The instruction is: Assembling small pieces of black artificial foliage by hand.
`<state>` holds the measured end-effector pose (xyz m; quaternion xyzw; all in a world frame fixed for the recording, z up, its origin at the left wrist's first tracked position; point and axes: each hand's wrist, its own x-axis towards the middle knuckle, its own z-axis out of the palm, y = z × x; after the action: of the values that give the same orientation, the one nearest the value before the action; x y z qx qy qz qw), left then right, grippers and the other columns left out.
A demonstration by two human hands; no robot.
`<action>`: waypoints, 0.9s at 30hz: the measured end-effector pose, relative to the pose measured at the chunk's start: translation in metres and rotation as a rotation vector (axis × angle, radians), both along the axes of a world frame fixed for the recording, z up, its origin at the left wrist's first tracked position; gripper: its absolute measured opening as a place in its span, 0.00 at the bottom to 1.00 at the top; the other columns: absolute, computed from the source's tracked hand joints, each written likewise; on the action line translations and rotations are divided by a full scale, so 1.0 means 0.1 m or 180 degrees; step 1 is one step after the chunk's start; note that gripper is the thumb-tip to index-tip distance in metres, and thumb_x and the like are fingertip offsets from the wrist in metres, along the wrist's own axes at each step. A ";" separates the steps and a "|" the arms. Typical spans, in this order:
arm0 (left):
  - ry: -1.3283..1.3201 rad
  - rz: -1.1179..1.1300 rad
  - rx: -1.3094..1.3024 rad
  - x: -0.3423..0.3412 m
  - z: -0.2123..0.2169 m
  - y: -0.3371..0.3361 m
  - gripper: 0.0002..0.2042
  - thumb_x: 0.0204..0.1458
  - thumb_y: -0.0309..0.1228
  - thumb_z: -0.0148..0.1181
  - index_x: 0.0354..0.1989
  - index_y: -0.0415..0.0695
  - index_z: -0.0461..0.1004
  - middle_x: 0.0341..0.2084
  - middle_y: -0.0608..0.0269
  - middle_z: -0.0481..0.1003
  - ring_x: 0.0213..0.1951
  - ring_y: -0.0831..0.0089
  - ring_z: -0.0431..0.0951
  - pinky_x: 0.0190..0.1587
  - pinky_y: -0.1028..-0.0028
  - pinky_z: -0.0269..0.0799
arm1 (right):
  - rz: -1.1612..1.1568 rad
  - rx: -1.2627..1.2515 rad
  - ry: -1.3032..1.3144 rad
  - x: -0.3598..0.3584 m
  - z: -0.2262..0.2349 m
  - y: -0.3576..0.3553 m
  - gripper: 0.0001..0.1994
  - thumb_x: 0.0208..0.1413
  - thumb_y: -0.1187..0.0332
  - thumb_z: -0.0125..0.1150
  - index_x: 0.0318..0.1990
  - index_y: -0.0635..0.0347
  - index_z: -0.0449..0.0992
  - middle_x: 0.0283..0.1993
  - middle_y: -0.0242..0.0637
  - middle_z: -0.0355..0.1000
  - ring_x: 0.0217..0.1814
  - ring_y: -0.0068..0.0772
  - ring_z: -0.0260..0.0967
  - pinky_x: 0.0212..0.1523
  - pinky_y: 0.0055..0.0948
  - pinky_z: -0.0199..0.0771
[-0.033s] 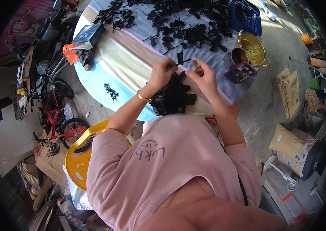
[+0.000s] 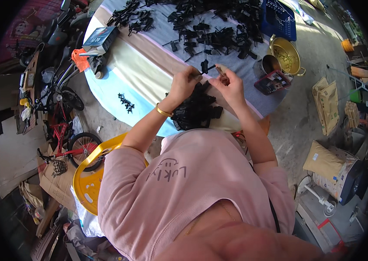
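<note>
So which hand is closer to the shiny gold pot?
Right. The right hand works over the table, on the gold pot's side; the left hand sits farther away, beyond the right hand.

Both hands, left hand (image 2: 184,85) and right hand (image 2: 231,85), are pinching a small black plastic part (image 2: 205,67) above a heap of black plastic pieces (image 2: 197,108).

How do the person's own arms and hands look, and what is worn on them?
Both forearms are bare, without gloves on the left hand or the right hand. A thin gold bangle circles the left wrist. Short pink sleeves of a pink T-shirt cover only the upper arms. No watch or ring can be made out.
</note>
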<state>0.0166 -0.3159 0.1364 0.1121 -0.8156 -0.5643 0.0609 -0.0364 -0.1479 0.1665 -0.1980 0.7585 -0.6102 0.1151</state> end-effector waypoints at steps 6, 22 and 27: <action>0.0134 -0.0253 0.0485 0.22 0.16 0.07 0.13 0.42 0.27 0.63 0.36 0.36 0.70 0.26 0.58 0.75 0.30 0.73 0.76 0.34 0.76 0.70 | 0.0177 -0.0335 0.0007 -0.05 0.01 -0.03 0.05 0.49 0.73 0.59 0.33 0.65 0.75 0.26 0.27 0.71 0.28 0.12 0.64 0.30 0.14 0.64; 0.0224 -0.0562 0.1769 0.42 0.47 0.23 0.19 0.53 0.22 0.49 0.50 0.36 0.51 0.40 0.55 0.68 0.35 0.74 0.71 0.40 0.76 0.68 | 0.0579 -0.0659 -0.1420 0.25 0.20 0.09 0.09 0.55 0.67 0.54 0.30 0.64 0.72 0.22 0.25 0.67 0.19 0.11 0.56 0.19 0.13 0.53; 0.0111 -0.0674 0.1797 0.43 0.48 0.21 0.12 0.54 0.22 0.46 0.46 0.37 0.56 0.42 0.56 0.68 0.35 0.76 0.69 0.40 0.76 0.67 | 0.0824 -0.0011 -0.0737 0.33 0.30 0.10 0.10 0.57 0.68 0.48 0.30 0.64 0.73 0.21 0.28 0.69 0.18 0.14 0.60 0.19 0.16 0.57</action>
<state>0.0593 -0.2952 0.1843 0.0292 -0.6325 -0.7738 -0.0179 -0.0036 -0.1380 0.1965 -0.2225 0.7073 -0.6102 0.2790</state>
